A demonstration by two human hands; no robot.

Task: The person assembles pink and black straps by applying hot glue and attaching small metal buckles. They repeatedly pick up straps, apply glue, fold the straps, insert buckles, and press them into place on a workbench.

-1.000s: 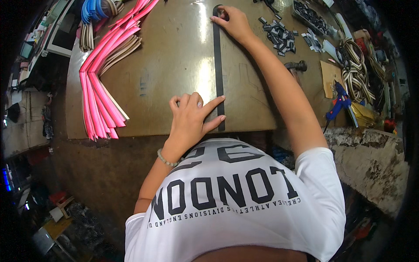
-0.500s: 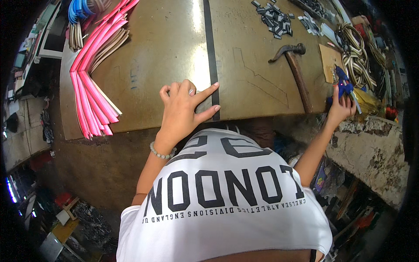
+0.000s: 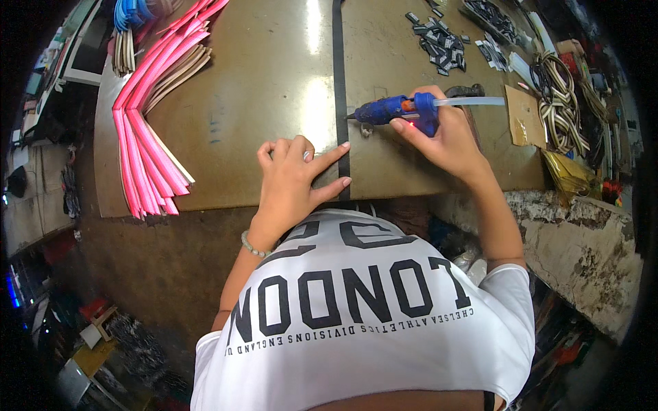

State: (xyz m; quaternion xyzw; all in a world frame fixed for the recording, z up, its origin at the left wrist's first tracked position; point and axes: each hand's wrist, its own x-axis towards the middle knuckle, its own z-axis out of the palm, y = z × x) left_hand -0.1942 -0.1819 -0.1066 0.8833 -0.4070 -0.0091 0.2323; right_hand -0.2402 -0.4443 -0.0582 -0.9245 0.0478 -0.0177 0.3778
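Observation:
A long black strap (image 3: pixel 338 75) runs straight up the brown tabletop (image 3: pixel 267 103). My left hand (image 3: pixel 291 168) lies on the table with thumb and forefinger spread, their tips resting on the strap near the table's front edge; its other fingers curl loosely. My right hand (image 3: pixel 442 133) is closed around a blue glue gun (image 3: pixel 391 109) with a pale glue stick out of its back end. The gun's nozzle points left, at the strap just above my left forefinger. Behind my right hand, a hammer (image 3: pixel 465 90) is mostly hidden.
Pink folded strips (image 3: pixel 140 137) lie at the left, with a blue bundle (image 3: pixel 130 14) beyond. Small black tags (image 3: pixel 441 44) are piled at the far right. Coiled cords (image 3: pixel 558 103), a cardboard piece (image 3: pixel 524 116) and a yellow packet (image 3: pixel 569 171) sit along the right edge.
My right hand has lifted the glue gun from the right edge of the table and carried it left to the strap. My left hand keeps its place on the strap.

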